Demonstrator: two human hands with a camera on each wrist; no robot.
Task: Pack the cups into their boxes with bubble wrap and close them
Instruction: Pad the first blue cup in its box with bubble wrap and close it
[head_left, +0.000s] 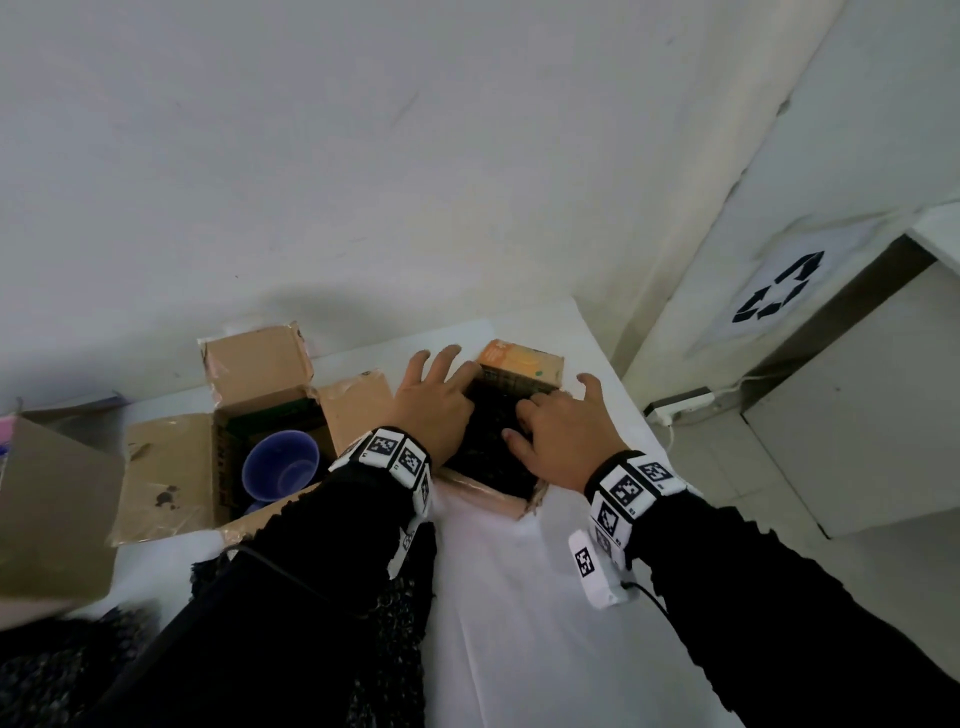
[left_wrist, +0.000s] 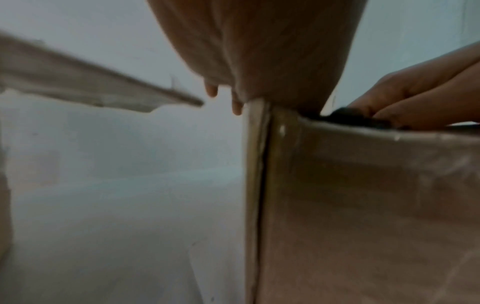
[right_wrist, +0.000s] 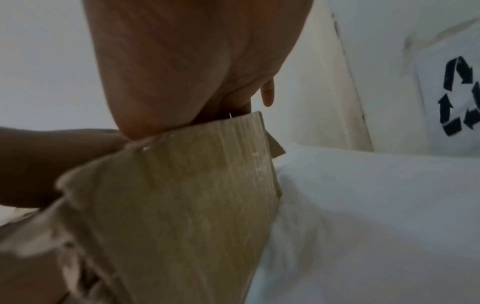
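An open cardboard box (head_left: 488, 500) stands on the white table, stuffed with black bubble wrap (head_left: 485, 447). My left hand (head_left: 439, 397) and right hand (head_left: 558, 423) both press down on the wrap with spread fingers. Whatever is under the wrap is hidden. The box's orange far flap (head_left: 519, 364) stands up behind the fingers. To the left, a blue cup (head_left: 280, 465) lies in a second open box (head_left: 171, 483). The left wrist view shows my left palm (left_wrist: 259, 51) on the box corner (left_wrist: 363, 205). In the right wrist view my right palm (right_wrist: 182, 61) sits on the box rim (right_wrist: 194, 195).
More black bubble wrap (head_left: 395, 639) lies on the table under my left forearm. A third cardboard box (head_left: 52, 519) stands at the left edge. The table edge (head_left: 618, 395) runs close on the right, with a power strip (head_left: 680, 405) on the floor and a recycling sign (head_left: 779, 291) on the wall.
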